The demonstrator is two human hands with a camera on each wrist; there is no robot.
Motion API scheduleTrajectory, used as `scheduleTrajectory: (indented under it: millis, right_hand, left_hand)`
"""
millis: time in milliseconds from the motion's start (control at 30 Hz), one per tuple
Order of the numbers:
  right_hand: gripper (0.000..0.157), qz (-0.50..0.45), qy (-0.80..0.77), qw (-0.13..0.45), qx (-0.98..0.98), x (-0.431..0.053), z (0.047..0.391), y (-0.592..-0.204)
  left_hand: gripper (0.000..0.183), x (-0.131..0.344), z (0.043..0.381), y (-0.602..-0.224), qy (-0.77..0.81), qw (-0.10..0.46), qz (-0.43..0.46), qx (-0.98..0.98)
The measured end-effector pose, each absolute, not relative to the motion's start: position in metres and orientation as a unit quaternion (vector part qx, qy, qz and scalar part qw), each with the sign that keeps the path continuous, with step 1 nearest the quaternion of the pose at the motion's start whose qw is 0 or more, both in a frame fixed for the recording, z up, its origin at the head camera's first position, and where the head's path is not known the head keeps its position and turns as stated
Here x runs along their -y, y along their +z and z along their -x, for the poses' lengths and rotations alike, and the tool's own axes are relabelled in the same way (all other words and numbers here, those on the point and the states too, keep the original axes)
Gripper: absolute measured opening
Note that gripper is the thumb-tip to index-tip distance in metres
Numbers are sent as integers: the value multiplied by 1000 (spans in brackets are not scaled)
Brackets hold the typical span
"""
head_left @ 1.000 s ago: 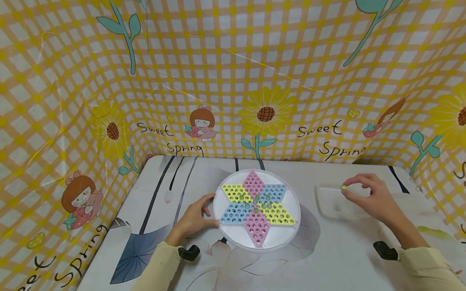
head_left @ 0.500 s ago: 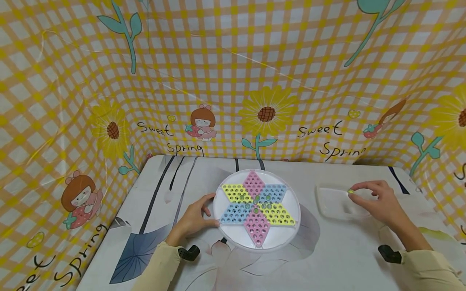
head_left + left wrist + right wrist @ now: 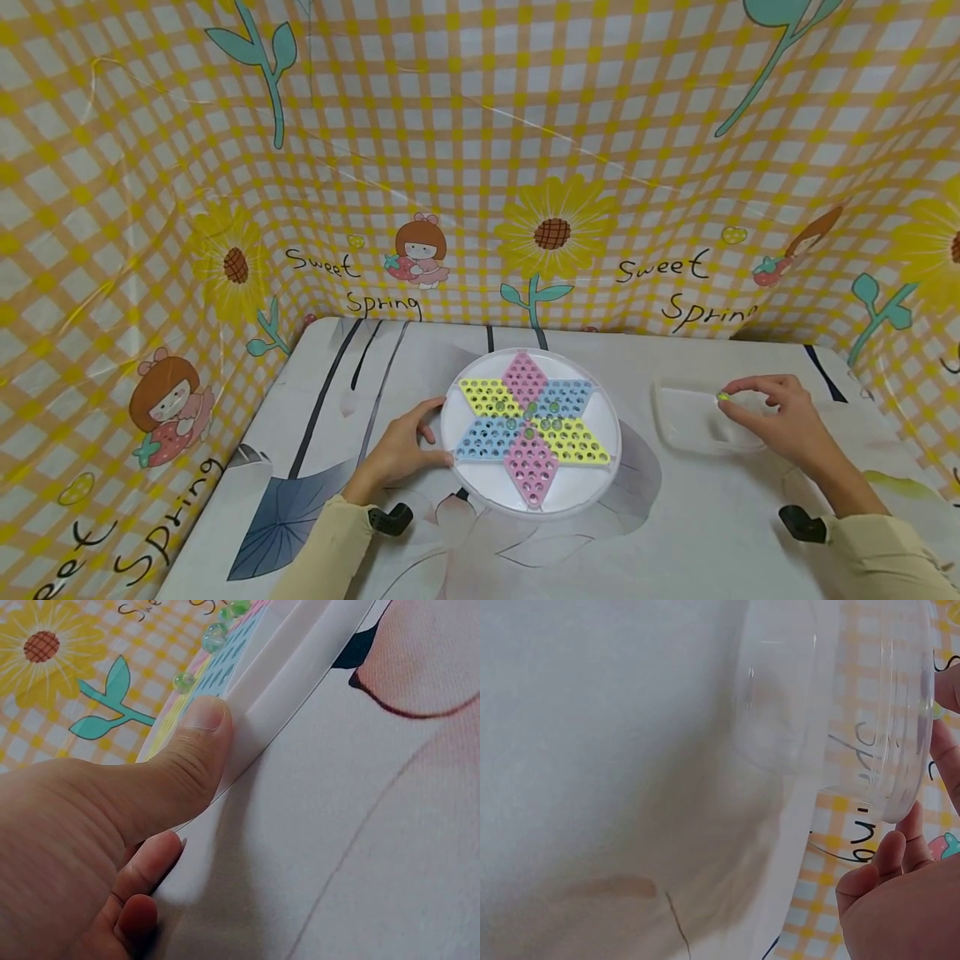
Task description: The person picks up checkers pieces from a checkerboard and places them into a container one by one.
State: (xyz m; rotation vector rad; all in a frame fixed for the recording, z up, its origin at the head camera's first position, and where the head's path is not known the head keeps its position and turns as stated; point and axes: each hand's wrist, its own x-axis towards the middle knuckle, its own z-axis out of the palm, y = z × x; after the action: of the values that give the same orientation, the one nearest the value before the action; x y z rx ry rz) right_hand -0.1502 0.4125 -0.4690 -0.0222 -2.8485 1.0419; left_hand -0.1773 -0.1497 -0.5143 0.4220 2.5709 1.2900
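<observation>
We pinch a glassy yellow-green marble [image 3: 723, 397] above the clear plastic box [image 3: 677, 423] in our right hand [image 3: 783, 422]; our left hand [image 3: 401, 450], thumb and forefinger spread, grips the round white star-patterned board [image 3: 480, 481].

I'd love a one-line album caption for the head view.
Left hand holding a star-patterned board, right hand pinching a yellow-green marble above a clear box.

Marbles [image 3: 529, 433] on board [image 3: 581, 479]; tub [image 3: 684, 417] right, lone marble [image 3: 723, 397] apparently above it.
</observation>
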Motion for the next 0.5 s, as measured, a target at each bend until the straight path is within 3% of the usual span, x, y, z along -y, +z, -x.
scheduleTrajectory:
  millis: [200, 500]
  right_hand:
    - [40, 10, 341, 41, 939, -413, 152, -472]
    - [71, 5, 324, 41, 945, -413, 155, -473]
  left_hand:
    - [97, 151, 178, -516, 444, 117, -147, -876]
    - [96, 151, 178, -517, 442, 110, -150, -878]
